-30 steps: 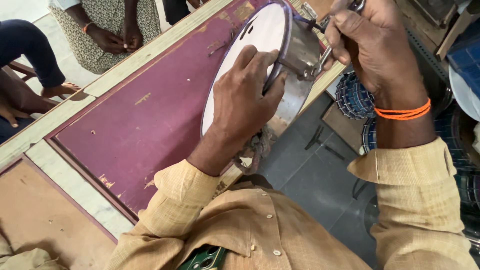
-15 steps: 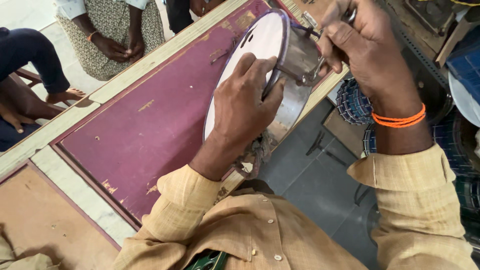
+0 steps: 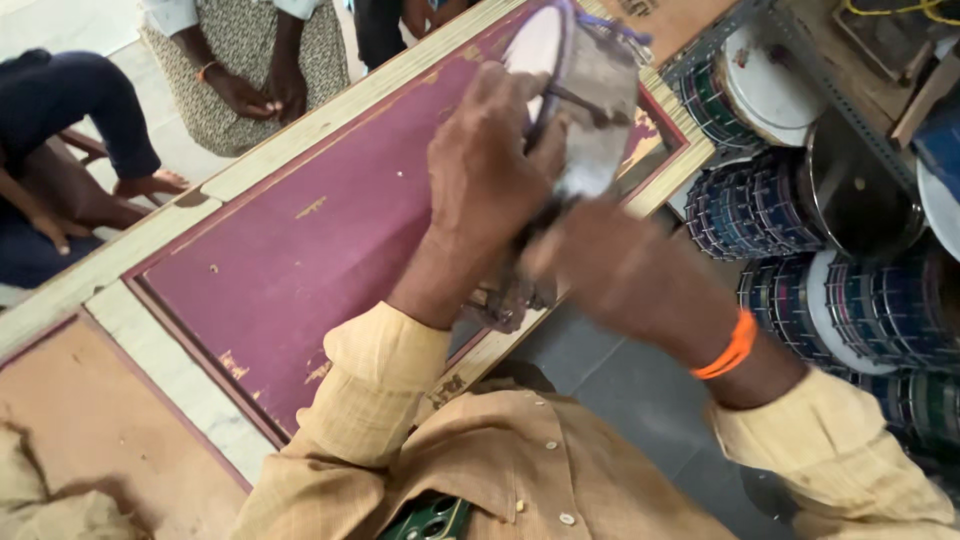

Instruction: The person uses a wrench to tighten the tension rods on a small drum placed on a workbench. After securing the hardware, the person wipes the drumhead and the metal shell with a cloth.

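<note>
A small drum (image 3: 598, 95) with a shiny metal shell and a white head stands on its side at the far edge of the maroon table top (image 3: 330, 250). My left hand (image 3: 488, 165) presses against the drum's head and rim, fingers curled over the edge. My right hand (image 3: 625, 280), wearing an orange wrist band, is motion-blurred just below the drum's shell, near its lower end. Whether it holds anything is hidden by the blur.
Stacks of blue and green drums (image 3: 780, 210) fill metal shelves at the right. A person in a patterned garment (image 3: 250, 70) stands beyond the table with hands clasped. Another person in dark blue (image 3: 60, 140) sits at the far left. The table has a pale wooden border (image 3: 170, 370).
My right hand has dropped from the drum's upper rim, where it worked a metal tool, to below the shell. My left hand stays on the head. The view has shifted left.
</note>
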